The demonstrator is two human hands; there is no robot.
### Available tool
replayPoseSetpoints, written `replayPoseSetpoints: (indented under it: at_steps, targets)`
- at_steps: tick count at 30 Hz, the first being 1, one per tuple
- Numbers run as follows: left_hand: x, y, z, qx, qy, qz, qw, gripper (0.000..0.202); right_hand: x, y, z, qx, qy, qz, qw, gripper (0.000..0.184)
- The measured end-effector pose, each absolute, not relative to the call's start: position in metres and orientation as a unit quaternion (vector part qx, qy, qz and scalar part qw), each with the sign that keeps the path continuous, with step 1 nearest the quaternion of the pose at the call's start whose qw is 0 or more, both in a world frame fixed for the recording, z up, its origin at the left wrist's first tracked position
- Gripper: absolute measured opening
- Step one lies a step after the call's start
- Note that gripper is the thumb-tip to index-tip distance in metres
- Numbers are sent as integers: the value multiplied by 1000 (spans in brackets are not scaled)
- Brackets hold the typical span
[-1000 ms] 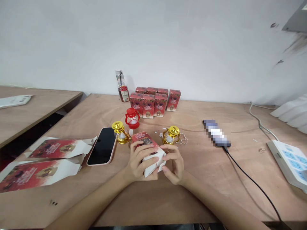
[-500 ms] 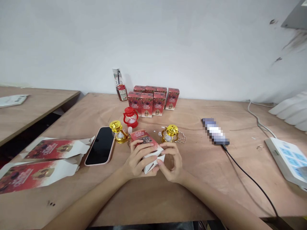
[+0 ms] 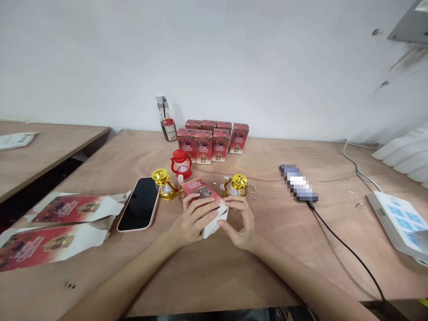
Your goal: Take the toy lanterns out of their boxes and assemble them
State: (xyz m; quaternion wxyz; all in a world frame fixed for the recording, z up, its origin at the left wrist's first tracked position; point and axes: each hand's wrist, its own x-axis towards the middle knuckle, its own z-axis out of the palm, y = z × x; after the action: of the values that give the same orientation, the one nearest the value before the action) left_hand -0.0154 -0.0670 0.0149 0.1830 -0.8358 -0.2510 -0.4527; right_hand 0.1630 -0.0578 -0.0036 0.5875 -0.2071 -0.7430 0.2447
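A red and white printed gift box [image 3: 199, 187] is tilted between my two hands, its white folded end facing me. My left hand [image 3: 194, 220] wraps over the box from the left, fingers lying across its printed face. At the white end, my right hand [image 3: 242, 223] has its thumb against the lower flap and its fingers on the upper edge. Just beyond the box are a gold lantern [image 3: 240, 183] with a thin chain, another gold lantern [image 3: 164, 183] to the left, and a red lantern [image 3: 181, 164]. The far end of the box has a raised white flap.
Several upright red boxes [image 3: 203, 147] stand by the wall beside a bottle [image 3: 168, 127]. Two flattened cartons [image 3: 67, 209] and a phone [image 3: 139, 205] lie left. Rightward are a pixelated device [image 3: 298, 183] on a black cable [image 3: 347, 249] and a power strip [image 3: 399, 218].
My left fingers have shifted slightly on the box, and the flaps at its near end now lie flatter and more closed. My right thumb has moved slightly up along that end.
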Motion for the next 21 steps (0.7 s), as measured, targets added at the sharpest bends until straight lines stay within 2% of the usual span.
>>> replayPoseSetpoints:
  at_steps: [7,10,12,15,19,21]
  targets:
    - [-18,-70,13,-833,-190,-474,211,11,162,-53,1,-153,-776,323,520,48]
    - [-17,-71,14,-837,-172,-464,234,11,160,-59,3,-147,-752,316,560,39]
    - [-16,-72,15,-847,-167,-447,234,21,160,-62,3,-153,-736,271,601,34]
    - [-15,-75,16,-863,-170,-442,179,52,164,-61,2,-171,-744,153,628,35]
    - [-16,-75,25,-751,-315,-576,73,69,167,-53,-2,-147,-796,-70,583,28]
    - [-16,-73,31,-696,-396,-598,-34,73,165,-50,-3,-135,-815,-111,552,25]
